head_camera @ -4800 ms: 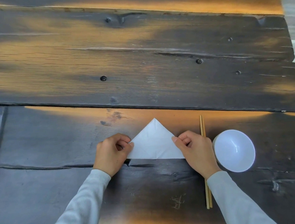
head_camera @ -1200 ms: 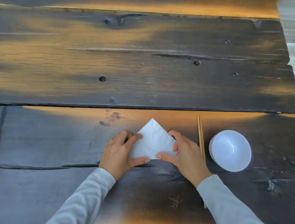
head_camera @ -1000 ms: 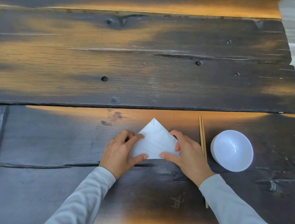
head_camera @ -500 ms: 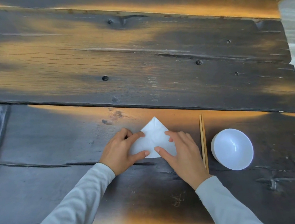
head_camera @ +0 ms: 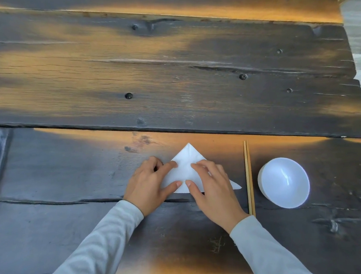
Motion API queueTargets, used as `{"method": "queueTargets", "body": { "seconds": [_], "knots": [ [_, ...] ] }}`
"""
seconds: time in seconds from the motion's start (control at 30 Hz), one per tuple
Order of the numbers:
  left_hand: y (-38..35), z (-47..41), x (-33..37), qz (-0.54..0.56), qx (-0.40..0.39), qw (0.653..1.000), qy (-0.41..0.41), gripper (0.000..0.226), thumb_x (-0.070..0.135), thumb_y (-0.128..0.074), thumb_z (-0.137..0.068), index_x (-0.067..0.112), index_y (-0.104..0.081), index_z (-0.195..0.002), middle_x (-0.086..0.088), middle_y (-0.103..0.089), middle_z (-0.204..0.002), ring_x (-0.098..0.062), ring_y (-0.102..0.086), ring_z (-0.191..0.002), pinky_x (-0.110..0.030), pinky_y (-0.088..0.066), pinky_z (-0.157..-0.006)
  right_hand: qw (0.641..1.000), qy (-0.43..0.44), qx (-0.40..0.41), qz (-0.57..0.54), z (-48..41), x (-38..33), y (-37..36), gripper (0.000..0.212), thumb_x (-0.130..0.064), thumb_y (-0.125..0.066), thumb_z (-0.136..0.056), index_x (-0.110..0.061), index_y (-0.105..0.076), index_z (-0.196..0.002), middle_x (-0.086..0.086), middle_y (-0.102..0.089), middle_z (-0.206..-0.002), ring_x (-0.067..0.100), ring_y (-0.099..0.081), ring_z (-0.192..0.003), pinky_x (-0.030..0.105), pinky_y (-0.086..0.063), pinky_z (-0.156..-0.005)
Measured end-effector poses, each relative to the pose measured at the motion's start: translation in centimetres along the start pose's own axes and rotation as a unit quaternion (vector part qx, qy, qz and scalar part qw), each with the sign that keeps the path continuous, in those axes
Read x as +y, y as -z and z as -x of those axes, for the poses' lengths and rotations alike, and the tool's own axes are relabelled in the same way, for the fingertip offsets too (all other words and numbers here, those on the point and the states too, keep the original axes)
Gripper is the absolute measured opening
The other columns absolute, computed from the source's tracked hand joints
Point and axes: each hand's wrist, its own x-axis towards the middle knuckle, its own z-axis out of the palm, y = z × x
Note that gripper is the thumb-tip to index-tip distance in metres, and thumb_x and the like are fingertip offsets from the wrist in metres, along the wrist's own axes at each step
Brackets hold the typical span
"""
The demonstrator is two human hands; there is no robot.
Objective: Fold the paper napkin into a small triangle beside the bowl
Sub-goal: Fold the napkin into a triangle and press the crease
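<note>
Nearest the camera, two pale grey sleeves (head_camera: 110,246) are cut off by the bottom edge of the frame, so nothing of the person above the forearms is seen. The left hand (head_camera: 148,182) and the right hand (head_camera: 212,190) are laid flat on the white paper napkin (head_camera: 185,160), fingers spread and pressing down rather than pinching; the thumb tips almost meet at the napkin's near edge. Much of the napkin's lower half is hidden beneath the palms, and how many layers it holds cannot be told. Its folded shape is a triangle, apex pointing away from the person, with one sharp corner (head_camera: 236,186) showing out past the right hand.

Just to the right of that corner a pair of chopsticks (head_camera: 248,174) is laid lengthwise, its near end covered by the right sleeve. Beyond the chopsticks, apart from them, the white bowl (head_camera: 284,182) is seen, with a glare inside.

Bare room is left on the dark wooden table (head_camera: 171,83) to the left and on the far planks. The right table edge is seen close beyond the bowl.
</note>
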Motion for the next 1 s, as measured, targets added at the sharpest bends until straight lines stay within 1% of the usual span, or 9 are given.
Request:
{"method": "queueTargets", "body": {
  "seconds": [0.17,0.27,0.33,0.47,0.6,0.77,0.83,0.9,1.0],
  "knots": [
    [-1.3,-0.1,1.6,-0.075,0.098,0.991,-0.047,0.035,0.039,-0.053,-0.097,0.014,-0.062,-0.120,-0.008,-0.058,-0.112,-0.030,-0.054,-0.093,-0.039,-0.038,-0.072,1.000,0.001,0.003,-0.012,0.1,0.1,0.0,0.042,-0.030,-0.061,-0.097,-0.019,-0.053,-0.136,0.001,-0.055,-0.135,0.021,-0.052,-0.119,0.039,-0.051,-0.096],
    [-2.5,-0.5,2.6,-0.106,0.075,0.985,-0.113,0.047,0.028,-0.040,-0.101,0.006,-0.047,-0.143,-0.013,-0.048,-0.149,-0.034,-0.043,-0.137,-0.049,-0.039,-0.105,0.999,-0.002,0.002,-0.035,0.2,0.2,-0.1,0.045,-0.023,-0.055,-0.101,-0.019,-0.043,-0.144,0.001,-0.055,-0.136,0.020,-0.050,-0.117,0.035,-0.046,-0.098],
    [-3.2,-0.6,2.9,-0.133,0.039,0.980,-0.142,0.053,0.026,-0.031,-0.103,0.002,-0.035,-0.150,-0.014,-0.033,-0.159,-0.032,-0.026,-0.149,-0.055,-0.029,-0.116,0.998,-0.024,-0.005,-0.061,0.3,0.4,0.0,0.048,-0.022,-0.051,-0.103,-0.025,-0.035,-0.148,-0.003,-0.052,-0.140,0.015,-0.049,-0.121,0.030,-0.042,-0.101],
    [-4.1,-0.8,3.0,-0.160,-0.017,0.979,-0.127,0.057,0.030,-0.025,-0.105,0.000,-0.026,-0.153,-0.017,-0.025,-0.161,-0.031,-0.019,-0.151,-0.060,-0.028,-0.115,0.995,-0.037,-0.010,-0.090,0.6,0.6,-0.1,0.056,-0.021,-0.050,-0.103,-0.034,-0.024,-0.151,-0.013,-0.041,-0.141,0.010,-0.047,-0.124,0.019,-0.034,-0.099],
    [-4.6,-1.0,2.9,-0.167,-0.044,0.979,-0.106,0.062,0.039,-0.022,-0.104,0.001,-0.025,-0.153,-0.017,-0.020,-0.162,-0.031,-0.017,-0.151,-0.061,-0.025,-0.115,0.994,-0.046,-0.025,-0.095,0.7,1.1,-0.5,0.057,-0.026,-0.053,-0.102,-0.038,-0.023,-0.149,-0.010,-0.041,-0.143,0.015,-0.050,-0.124,0.015,-0.032,-0.096],
    [-4.7,-1.0,2.5,-0.174,-0.062,0.978,-0.101,0.067,0.047,-0.012,-0.104,0.006,-0.015,-0.156,-0.012,-0.010,-0.165,-0.027,-0.008,-0.153,-0.059,-0.020,-0.118,0.996,-0.047,-0.011,-0.071,0.9,0.6,-0.4,0.054,-0.036,-0.052,-0.102,-0.031,-0.030,-0.151,0.000,-0.049,-0.146,0.018,-0.051,-0.127,0.025,-0.037,-0.101],
    [-4.8,-0.9,2.5,-0.176,-0.060,0.978,-0.099,0.067,0.046,-0.008,-0.103,0.006,-0.013,-0.157,-0.011,-0.008,-0.166,-0.026,-0.006,-0.153,-0.059,-0.019,-0.118,0.996,-0.030,0.019,-0.081,1.5,-0.3,-0.3,0.055,-0.042,-0.049,-0.102,-0.027,-0.033,-0.152,0.000,-0.045,-0.153,0.014,-0.042,-0.138,0.034,-0.035,-0.112],
    [-5.0,-1.0,2.5,-0.182,-0.057,0.977,-0.099,0.066,0.045,-0.008,-0.103,0.007,-0.015,-0.157,-0.011,-0.008,-0.166,-0.026,-0.007,-0.153,-0.059,-0.020,-0.119,0.998,0.012,0.014,-0.058,2.4,-1.0,-0.7,0.059,-0.048,-0.039,-0.105,-0.023,-0.024,-0.157,-0.001,-0.027,-0.164,0.012,-0.019,-0.151,0.039,-0.015,-0.124],
    [-5.1,-1.1,2.5,-0.196,-0.053,0.974,-0.104,0.066,0.041,-0.018,-0.101,0.005,-0.016,-0.156,-0.013,-0.010,-0.165,-0.028,-0.009,-0.153,-0.059,-0.024,-0.117,0.998,0.054,-0.014,-0.002,4.5,-1.7,-2.0,0.069,-0.053,-0.031,-0.106,-0.013,-0.015,-0.159,0.002,-0.012,-0.168,0.017,-0.006,-0.154,0.044,-0.002,-0.124]
  ]
}}
